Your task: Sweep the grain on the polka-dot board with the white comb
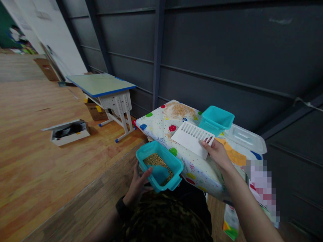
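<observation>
My left hand [139, 183] grips a turquoise plastic box [178, 168] by its near left side, below the table's front edge. Small yellowish beans [155, 159] lie in it, leaving part of its floor bare. In my right hand [219, 152] is a flat white slotted plastic scoop [189, 139], pinched at its right end between thumb and fingers. The scoop is over the table, its row of slots along the far side. Behind it, a loose heap of beans [180, 109] lies spread on the patterned tablecloth [161, 129].
A second turquoise box [214, 126] stands behind the scoop, beside a clear plastic lid [248, 139] and an orange sheet [233, 153]. Dark wall panels [227, 50] rise behind. To the left are a school desk [103, 84] and an open white carton [72, 136] on the floor.
</observation>
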The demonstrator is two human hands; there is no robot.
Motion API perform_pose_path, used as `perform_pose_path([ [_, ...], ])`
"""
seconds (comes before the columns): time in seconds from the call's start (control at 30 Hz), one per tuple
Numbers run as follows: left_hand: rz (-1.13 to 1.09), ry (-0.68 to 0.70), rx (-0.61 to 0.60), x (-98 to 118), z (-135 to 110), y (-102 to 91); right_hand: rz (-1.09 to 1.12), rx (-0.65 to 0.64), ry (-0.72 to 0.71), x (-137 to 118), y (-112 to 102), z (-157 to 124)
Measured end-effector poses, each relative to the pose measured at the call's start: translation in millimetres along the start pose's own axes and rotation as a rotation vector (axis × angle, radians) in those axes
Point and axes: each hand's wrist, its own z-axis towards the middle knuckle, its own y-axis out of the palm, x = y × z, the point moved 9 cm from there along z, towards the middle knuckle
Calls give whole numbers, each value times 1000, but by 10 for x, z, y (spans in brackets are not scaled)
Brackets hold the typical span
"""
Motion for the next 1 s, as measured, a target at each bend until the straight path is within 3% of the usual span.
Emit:
perform_pose_path([
  [0.3,3,6,-13,26,-35,35,-66,-114,-71,-211,117,216],
  [0.57,6,5,-29,10,-18,46,-108,-67,-133,-159,153,205],
  [1.0,29,1,-24,-28,11,26,-47,-76,-103,-109,207,174],
])
